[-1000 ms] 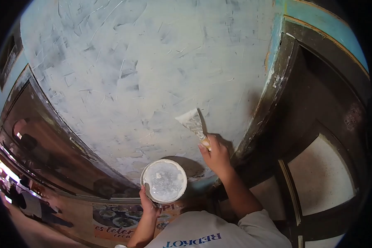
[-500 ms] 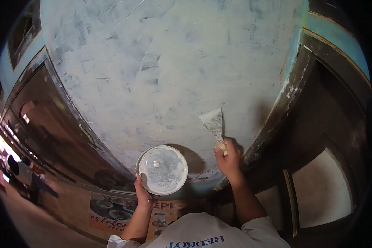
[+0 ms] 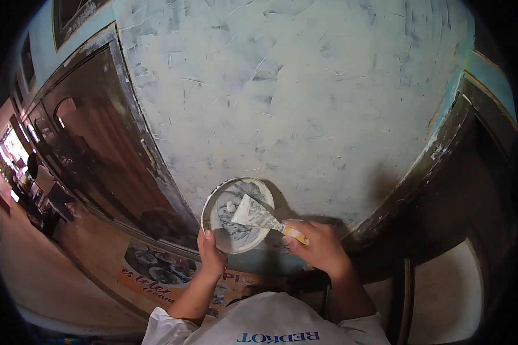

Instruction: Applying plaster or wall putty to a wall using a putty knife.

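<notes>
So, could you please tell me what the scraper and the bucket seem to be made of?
Scraper: its blade is probably metal, being thin, flat and wide, but white smearing hides the finish; its yellow handle looks like smooth plastic or painted wood.
Bucket: probably plastic, judging by its pale, thin, round rim; the smears leave its finish uncertain.

A patchy pale wall stands between dark doors, bright light far left.

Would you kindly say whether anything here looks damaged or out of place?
The right-hand door frame looks worn or smeared: whitish blotches break up its dark surface. The scraper has white smears on its handle.
</notes>
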A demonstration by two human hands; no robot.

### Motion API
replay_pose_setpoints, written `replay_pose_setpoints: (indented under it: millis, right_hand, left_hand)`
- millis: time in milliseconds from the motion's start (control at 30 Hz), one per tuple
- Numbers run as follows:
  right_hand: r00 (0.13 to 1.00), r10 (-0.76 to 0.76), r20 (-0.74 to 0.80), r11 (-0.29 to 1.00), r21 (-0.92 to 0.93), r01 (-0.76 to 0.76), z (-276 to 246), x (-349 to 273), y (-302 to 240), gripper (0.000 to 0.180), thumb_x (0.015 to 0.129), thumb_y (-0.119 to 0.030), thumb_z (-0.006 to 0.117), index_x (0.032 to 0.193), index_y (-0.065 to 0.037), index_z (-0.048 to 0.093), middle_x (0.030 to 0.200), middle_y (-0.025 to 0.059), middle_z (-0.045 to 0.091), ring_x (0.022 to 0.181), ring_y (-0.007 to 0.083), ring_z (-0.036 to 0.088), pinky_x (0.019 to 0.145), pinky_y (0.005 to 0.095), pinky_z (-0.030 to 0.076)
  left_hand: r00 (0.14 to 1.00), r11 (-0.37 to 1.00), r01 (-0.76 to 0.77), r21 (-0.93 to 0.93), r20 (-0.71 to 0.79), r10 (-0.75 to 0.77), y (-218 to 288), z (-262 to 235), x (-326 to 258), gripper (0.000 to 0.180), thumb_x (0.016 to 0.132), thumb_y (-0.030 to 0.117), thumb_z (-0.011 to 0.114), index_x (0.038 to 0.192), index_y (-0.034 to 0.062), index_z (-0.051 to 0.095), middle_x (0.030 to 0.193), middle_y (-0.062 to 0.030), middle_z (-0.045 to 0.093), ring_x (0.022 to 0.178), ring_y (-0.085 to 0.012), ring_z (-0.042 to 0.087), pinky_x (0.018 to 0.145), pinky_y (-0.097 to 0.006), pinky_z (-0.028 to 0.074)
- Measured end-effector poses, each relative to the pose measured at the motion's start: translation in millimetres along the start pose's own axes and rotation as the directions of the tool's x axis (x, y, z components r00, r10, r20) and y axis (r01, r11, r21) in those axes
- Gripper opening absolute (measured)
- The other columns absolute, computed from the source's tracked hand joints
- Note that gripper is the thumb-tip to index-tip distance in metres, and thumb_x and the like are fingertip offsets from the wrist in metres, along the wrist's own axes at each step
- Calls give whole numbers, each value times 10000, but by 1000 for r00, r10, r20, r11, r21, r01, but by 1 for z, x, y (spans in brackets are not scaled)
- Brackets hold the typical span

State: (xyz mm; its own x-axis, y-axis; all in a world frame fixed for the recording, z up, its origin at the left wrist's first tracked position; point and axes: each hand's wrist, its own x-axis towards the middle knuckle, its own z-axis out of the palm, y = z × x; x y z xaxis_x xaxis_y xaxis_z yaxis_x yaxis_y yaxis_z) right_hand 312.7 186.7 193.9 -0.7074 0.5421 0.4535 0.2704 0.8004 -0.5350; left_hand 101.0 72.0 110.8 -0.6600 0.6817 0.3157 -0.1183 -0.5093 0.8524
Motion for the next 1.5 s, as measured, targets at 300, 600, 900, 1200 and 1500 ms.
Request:
replay_pose_setpoints:
  millis: [300, 600, 900, 1200, 1500]
  right_hand:
    - [999, -7, -42, 987, 159, 14, 35, 4, 2, 326, 795, -210, 675, 1072, -59, 590, 829, 150, 650, 710, 323, 636, 603, 379, 504]
    - [981, 130, -144, 938, 338, -75, 36, -4, 26, 294, 845, -165, 650, 1089, -45, 541, 883, 120, 645, 754, 213, 648, 653, 298, 500]
    - [932, 269, -241, 770, 636, -58, 26, 3, 40, 260, 892, -100, 484, 1133, -4, 483, 1019, 112, 565, 753, 181, 545, 688, 298, 457]
    - [811, -300, -502, 931, -339, 135, -8, 66, 11, 365, 760, -95, 661, 1116, -120, 580, 977, 112, 481, 789, 288, 551, 647, 382, 471]
    - [812, -291, -507, 871, -490, 6, -16, 63, 22, 374, 726, -69, 661, 1090, -129, 602, 962, 98, 522, 784, 279, 552, 666, 384, 478]
  left_hand:
    - [998, 997, 46, 66, -42, -44, -12, 12, -12, 504, 945, 378, 381, 1237, -27, 447, 1169, -113, 536, 1080, -182, 484, 941, -315, 353]
    - [928, 909, 311, -276, -120, -354, -25, -7, -12, 574, 917, 479, 404, 1309, 60, 402, 1265, -112, 499, 1140, -268, 513, 968, -400, 410]
    - [893, 850, 420, -317, -23, -450, -27, -4, -7, 623, 910, 519, 377, 1330, 59, 388, 1285, -128, 495, 1159, -285, 504, 984, -403, 399]
    - [860, 820, 501, -276, 52, -508, -38, -17, -1, 657, 892, 543, 380, 1333, 56, 394, 1289, -141, 491, 1159, -291, 501, 981, -409, 398]
    - [839, 809, 542, -225, 91, -537, -41, -39, 9, 671, 892, 543, 366, 1356, 60, 368, 1325, -145, 461, 1200, -297, 467, 996, -413, 383]
